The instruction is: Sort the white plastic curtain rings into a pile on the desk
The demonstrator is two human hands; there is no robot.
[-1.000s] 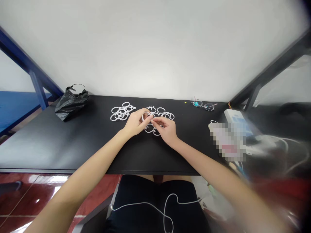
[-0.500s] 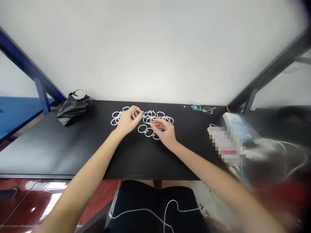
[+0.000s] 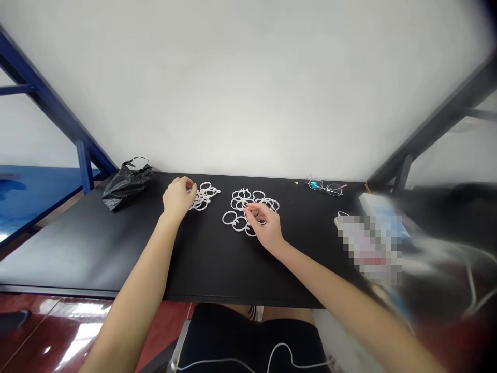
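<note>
So the left hand (image 3: 178, 198) is now reaching over the outer edge of the left pile (image 3: 204, 198), and the ring it was carrying a moment ago isn't showing anymore. I'm guessing that one's joining the left pile, but the fingers are curling down and hiding it, so I can't tell if that grip is holding anything. Meanwhile the right hand (image 3: 267, 223) is staying put at the middle pile (image 3: 237, 201), its grip narrowing to a thumb-and-finger pinch right by a ring; can't tell if it's actually holding it.

Counting up: two piles of white rings are lying on one black desk (image 3: 205, 264). They're overlapping too much for a total, though three are lining up along the middle pile's near side. Also sitting around: one black bag (image 3: 129, 186), one pair of glasses (image 3: 325, 187), one yellow speck (image 3: 296, 183).
</note>
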